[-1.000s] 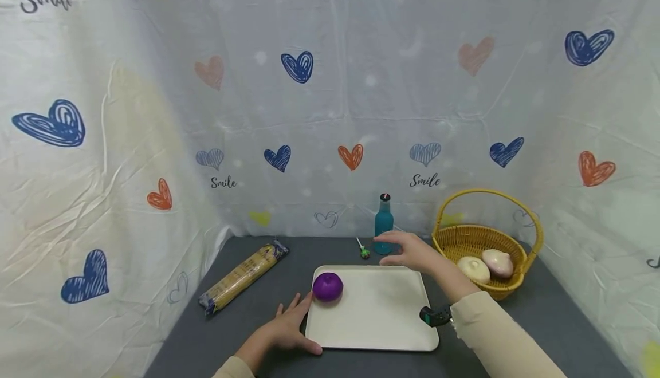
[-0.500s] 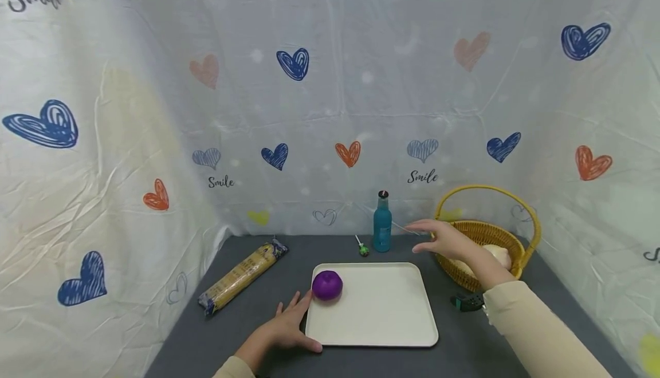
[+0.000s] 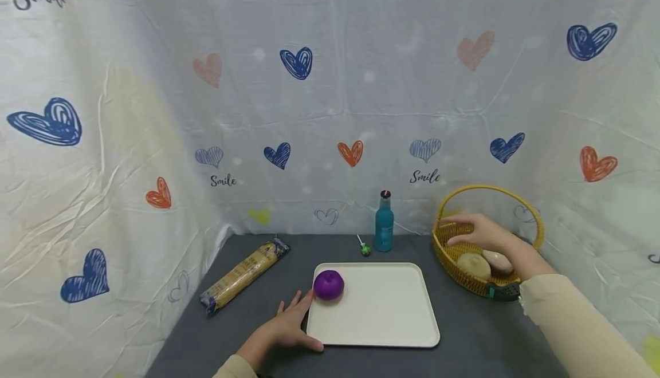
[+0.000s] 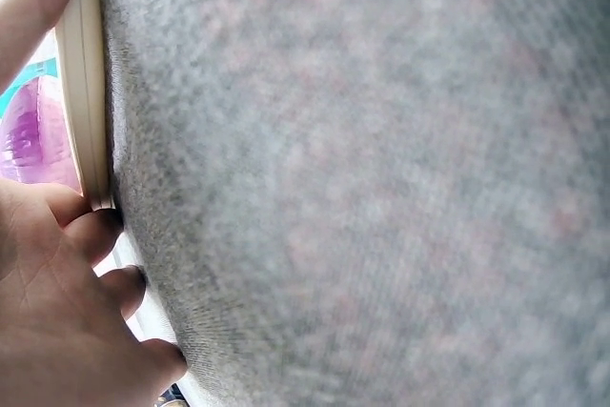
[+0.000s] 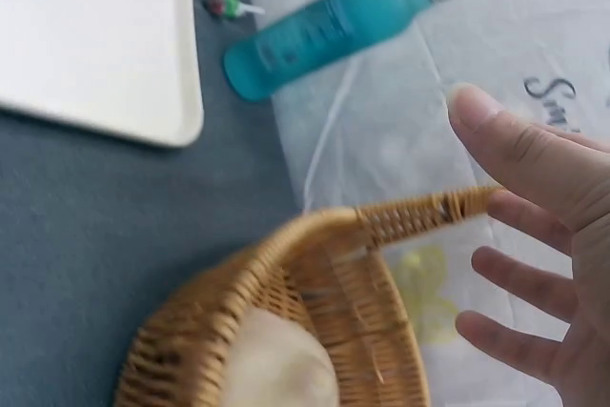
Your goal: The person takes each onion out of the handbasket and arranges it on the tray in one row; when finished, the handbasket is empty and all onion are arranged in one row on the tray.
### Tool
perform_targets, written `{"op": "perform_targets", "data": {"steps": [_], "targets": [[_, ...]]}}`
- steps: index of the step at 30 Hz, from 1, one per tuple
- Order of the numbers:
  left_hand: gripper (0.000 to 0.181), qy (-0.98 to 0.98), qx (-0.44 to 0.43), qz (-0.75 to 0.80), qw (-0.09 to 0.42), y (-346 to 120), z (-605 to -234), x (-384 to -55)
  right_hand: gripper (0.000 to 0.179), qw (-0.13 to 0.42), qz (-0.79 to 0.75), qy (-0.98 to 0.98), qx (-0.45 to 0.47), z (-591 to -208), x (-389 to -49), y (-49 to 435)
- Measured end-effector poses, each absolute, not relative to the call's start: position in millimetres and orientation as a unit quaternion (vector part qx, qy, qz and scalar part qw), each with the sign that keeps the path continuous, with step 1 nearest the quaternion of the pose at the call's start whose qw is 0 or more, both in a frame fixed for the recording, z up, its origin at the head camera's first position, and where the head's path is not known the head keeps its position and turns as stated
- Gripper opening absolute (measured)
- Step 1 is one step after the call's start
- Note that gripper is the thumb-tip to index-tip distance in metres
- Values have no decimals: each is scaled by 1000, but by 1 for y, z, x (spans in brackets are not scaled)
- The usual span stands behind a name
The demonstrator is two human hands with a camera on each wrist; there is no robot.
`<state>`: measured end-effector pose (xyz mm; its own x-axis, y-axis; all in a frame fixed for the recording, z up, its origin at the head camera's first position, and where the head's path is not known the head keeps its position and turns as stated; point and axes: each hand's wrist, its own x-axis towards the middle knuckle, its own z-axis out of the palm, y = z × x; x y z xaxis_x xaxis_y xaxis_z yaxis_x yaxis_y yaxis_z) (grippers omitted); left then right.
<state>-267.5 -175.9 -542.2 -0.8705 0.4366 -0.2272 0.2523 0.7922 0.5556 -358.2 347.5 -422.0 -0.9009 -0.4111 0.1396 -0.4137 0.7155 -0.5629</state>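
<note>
My left hand (image 3: 286, 325) rests at the left edge of a cream tray (image 3: 381, 315), fingers spread, thumb at the near corner. On the tray's left part sits a round purple onion-like vegetable (image 3: 328, 285). In the left wrist view the fingertips lie right at the tray's rim (image 4: 84, 92). My right hand (image 3: 482, 233) hangs over a yellow wicker basket (image 3: 464, 272) with thumb and fingers apart and nothing between them. Inside the basket lie a pale round onion-like vegetable (image 3: 473, 266) and a whitish-pink one (image 3: 497, 262), the latter partly hidden by the wrist.
A teal bottle (image 3: 384, 226) stands upright at the back of the grey table (image 3: 278, 286), with a green lollipop (image 3: 365, 249) beside it. A long pack of noodles (image 3: 244, 275) lies at the left. The basket's handle (image 3: 484, 187) arches above it. A cloth backdrop (image 3: 330, 109) hangs behind.
My right hand has moved right, from in front of the teal bottle to above the basket. My left hand and the purple vegetable have stayed in place.
</note>
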Motion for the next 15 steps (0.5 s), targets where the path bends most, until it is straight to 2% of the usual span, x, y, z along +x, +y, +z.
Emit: {"op": "perform_targets", "data": {"steps": [5, 15], "targets": [[130, 932, 183, 259, 178, -175, -542, -269, 65, -15, 293, -929, 225, -415, -361, 375], [129, 928, 188, 267, 180, -174, -541, -269, 63, -113, 305, -921, 216, -423, -366, 401]]}}
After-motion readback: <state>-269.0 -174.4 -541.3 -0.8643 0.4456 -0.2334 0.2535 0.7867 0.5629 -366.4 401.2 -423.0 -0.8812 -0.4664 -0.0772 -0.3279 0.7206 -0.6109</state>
